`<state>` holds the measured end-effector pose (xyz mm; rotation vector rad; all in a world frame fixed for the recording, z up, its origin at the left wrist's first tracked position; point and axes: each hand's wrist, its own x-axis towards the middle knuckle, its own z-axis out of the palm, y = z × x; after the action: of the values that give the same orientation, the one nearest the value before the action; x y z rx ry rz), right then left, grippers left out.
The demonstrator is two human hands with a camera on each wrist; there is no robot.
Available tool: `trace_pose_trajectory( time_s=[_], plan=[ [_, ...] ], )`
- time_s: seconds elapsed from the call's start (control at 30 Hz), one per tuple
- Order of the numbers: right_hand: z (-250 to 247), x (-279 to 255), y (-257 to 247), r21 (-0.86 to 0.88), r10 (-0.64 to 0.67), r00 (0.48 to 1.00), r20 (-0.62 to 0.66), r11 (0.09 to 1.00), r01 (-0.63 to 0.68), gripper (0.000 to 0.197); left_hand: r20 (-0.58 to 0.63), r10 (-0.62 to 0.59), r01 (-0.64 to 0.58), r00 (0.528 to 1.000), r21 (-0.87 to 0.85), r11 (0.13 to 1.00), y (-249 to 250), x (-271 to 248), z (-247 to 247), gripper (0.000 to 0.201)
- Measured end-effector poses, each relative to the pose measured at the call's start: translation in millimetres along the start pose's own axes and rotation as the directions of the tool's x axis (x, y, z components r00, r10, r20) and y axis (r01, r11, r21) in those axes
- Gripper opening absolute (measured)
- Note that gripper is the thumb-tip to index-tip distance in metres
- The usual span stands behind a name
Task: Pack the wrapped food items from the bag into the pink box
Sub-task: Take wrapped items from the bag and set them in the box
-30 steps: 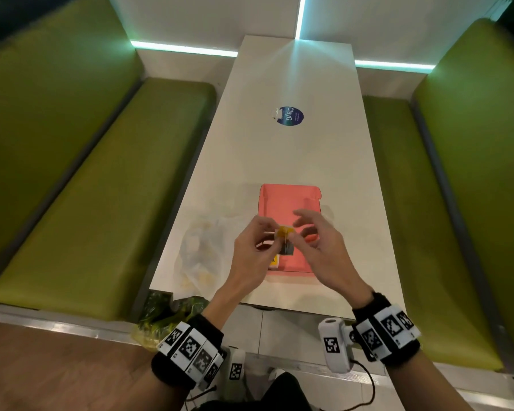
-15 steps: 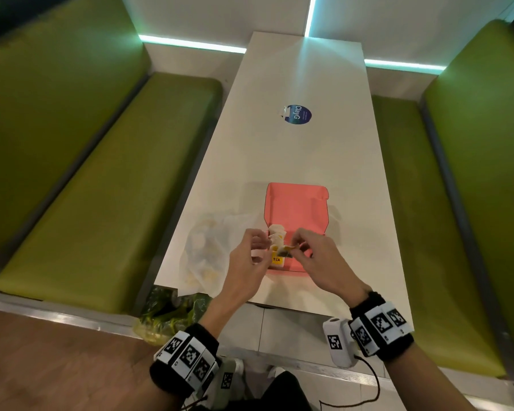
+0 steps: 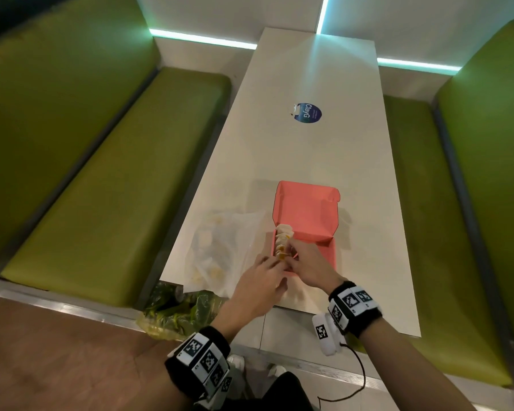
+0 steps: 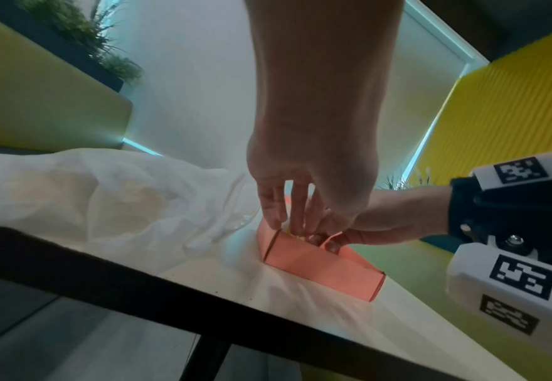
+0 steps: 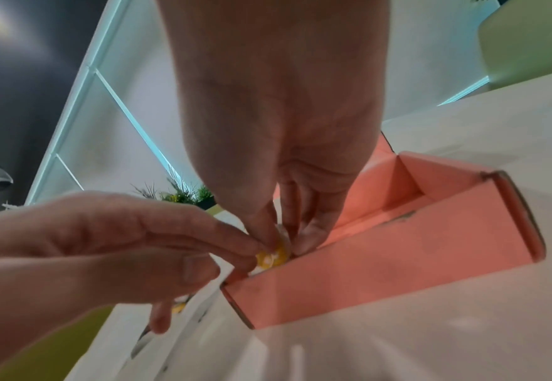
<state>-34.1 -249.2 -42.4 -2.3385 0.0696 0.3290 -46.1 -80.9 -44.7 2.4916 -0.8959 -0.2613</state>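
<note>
The pink box sits open on the white surface with its lid tipped back, and a row of wrapped food items stands along the box's left inner wall. At the near-left corner of the box, the right hand pinches a yellow-and-white wrapped piece in its grip inside the box, while the left hand pinches the same piece from outside that corner. Just left of the box lies the clear plastic bag, with more pale wrapped items inside it.
</note>
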Motion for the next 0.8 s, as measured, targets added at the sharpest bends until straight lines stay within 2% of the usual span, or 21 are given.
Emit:
trace_pose_trajectory(
  time_s=[0.1, 0.23, 0.4, 0.57, 0.8],
  plan=[
    [4.3, 0.5, 3.7, -0.059, -0.028, 0.995, -0.092, 0.998, 0.023, 0.012, 0.054, -0.003, -0.004, 0.999, 0.121, 0.993, 0.5, 0.3, 8.2, 0.036],
    [9.4, -10.9, 8.7, -0.153, -0.11, 0.975, -0.192, 0.985, 0.08, 0.009, 0.01, 0.013, -0.015, 1.0, 0.15, 0.989, -0.5, -0.1, 15.6, 0.037],
    [18.6, -19.7, 12.8, -0.286, -0.165, 0.981, -0.106, 0.95, 0.129, 0.018, -0.008, 0.048, -0.046, 0.999, 0.138, 0.989, 0.3, 1.1, 14.7, 0.035],
    [23.1, -18.4, 13.4, -0.287, -0.152, 0.985, -0.084, 0.95, 0.122, 0.024, -0.002, 0.051, -0.05, 0.999, 0.153, 0.987, 1.7, 2.1, 14.4, 0.035],
    [23.0, -14.9, 15.3, -0.337, -0.114, 0.992, -0.044, 0.937, 0.093, 0.025, 0.036, -0.007, 0.003, 0.999, 0.105, 0.994, 1.3, 2.6, 14.0, 0.036]
  ],
)
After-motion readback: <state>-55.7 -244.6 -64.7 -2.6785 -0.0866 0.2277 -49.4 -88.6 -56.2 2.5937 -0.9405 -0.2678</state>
